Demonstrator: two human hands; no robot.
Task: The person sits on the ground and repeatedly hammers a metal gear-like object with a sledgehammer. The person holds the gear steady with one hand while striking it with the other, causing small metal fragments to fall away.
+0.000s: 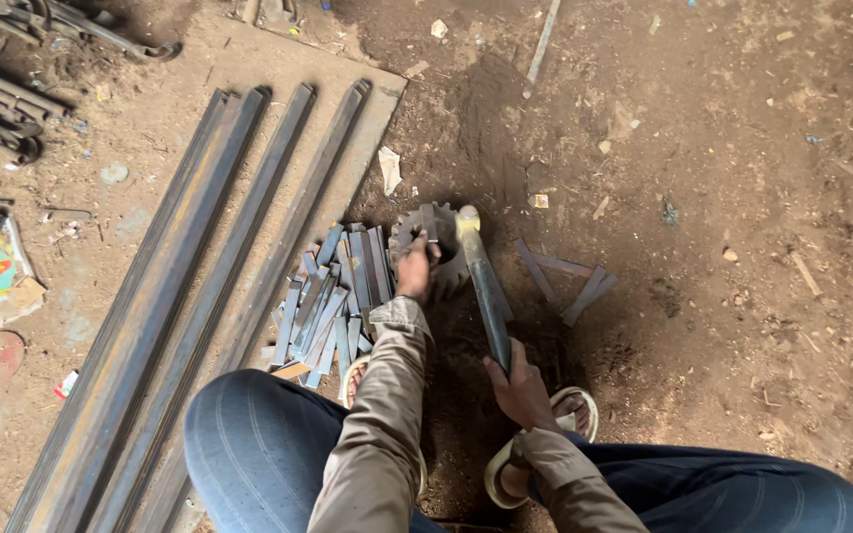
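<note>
Your left hand (413, 268) is closed on a small metal piece held against the top of the toothed gear (433, 259), which sits on the dirt floor (703, 197) just right of the heap of short flat steel strips (333, 296) — the heap's edge nearly touches the gear. Your right hand (518, 387) is wrapped tight round the handle of the hammer (483, 281), its head resting beside the gear's right rim. Long steel bars (209, 286) hem you in on the left; to the right there is open dirt — only a few loose strips (565, 281) lie near.
</note>
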